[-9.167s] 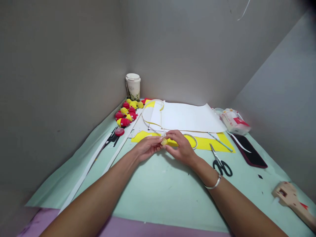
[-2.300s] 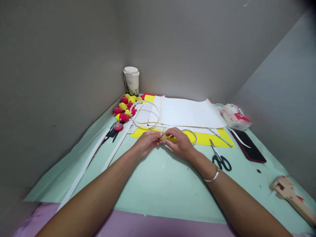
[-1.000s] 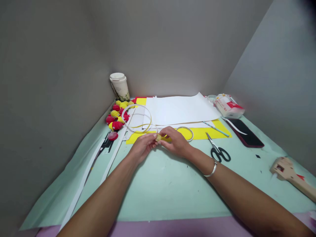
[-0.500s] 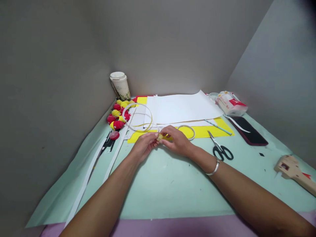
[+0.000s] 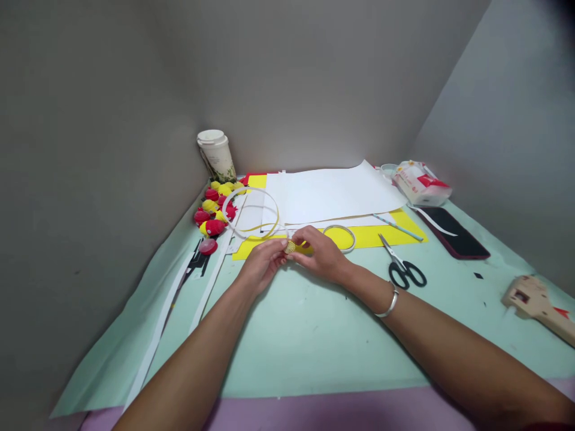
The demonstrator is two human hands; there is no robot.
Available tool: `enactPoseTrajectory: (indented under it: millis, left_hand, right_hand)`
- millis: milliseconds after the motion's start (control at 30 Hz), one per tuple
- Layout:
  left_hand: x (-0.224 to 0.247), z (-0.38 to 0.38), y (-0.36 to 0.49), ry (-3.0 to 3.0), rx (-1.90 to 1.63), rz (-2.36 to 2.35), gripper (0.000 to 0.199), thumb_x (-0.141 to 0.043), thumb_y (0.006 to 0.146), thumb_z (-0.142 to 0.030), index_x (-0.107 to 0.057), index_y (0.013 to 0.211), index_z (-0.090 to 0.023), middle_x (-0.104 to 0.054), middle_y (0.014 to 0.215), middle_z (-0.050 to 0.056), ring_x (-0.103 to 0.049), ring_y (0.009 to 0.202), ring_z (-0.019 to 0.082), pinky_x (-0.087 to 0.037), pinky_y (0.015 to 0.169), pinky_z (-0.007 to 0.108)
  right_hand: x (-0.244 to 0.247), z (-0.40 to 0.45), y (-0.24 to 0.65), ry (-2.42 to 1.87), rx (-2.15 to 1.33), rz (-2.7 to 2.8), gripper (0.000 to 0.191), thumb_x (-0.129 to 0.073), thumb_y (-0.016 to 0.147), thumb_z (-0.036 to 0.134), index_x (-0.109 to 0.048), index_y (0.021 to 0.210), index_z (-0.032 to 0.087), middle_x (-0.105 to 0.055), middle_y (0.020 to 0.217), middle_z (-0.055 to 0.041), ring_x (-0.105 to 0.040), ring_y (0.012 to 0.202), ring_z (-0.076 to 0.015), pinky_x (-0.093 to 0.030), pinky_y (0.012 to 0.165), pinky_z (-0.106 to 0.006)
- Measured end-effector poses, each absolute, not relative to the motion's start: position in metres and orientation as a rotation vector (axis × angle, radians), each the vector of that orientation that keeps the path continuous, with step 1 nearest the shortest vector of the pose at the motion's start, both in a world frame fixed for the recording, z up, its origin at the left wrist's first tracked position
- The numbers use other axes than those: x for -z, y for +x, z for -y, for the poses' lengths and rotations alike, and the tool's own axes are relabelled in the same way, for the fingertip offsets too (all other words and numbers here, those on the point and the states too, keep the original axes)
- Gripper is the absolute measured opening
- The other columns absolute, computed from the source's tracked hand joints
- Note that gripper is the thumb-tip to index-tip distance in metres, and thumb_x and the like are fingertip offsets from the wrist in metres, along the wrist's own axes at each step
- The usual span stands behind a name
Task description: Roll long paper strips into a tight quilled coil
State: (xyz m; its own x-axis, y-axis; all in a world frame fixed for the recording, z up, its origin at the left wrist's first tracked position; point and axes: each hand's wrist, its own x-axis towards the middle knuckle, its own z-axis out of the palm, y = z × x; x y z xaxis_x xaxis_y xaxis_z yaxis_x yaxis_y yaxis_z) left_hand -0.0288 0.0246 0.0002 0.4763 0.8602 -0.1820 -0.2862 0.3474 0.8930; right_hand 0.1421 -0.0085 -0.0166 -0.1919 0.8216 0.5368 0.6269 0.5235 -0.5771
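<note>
Between the fingers [image 5: 277,244], a yellow coil [image 5: 290,246].

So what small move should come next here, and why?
Perhaps the right hand could turn the small yellow piece slightly to take up the looped strip, the left hand steadying it: both hands pinch the piece, and the strip, seemingly joined to it, loops loosely beyond.

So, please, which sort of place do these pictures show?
Probably a craft table in a room corner: black-handled metal scissors, a beige glue gun and a pile of small red-and-yellow ridged paper shapes lie on a pale green covering.
</note>
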Motion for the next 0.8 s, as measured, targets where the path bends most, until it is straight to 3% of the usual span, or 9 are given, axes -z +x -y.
enactPoseTrajectory:
  millis: [800]
  left_hand:
    - [0.0006, -0.0244, -0.0296, 0.928, -0.835, -0.736, 0.016, -0.074, 0.072, -0.026, -0.064, 0.073, -0.013, -0.058, 0.067, 0.001, -0.055, 0.065, 0.011, -0.040, 0.060, 0.023]
  right_hand:
    - [0.0111, 0.0111, 0.1439, -1.141, -0.319, 1.944, 0.019, -0.064, 0.083, 0.026, -0.056, 0.101, 0.022, -0.059, 0.097, -0.0040, -0.057, 0.088, -0.0175, -0.049, 0.073, -0.030]
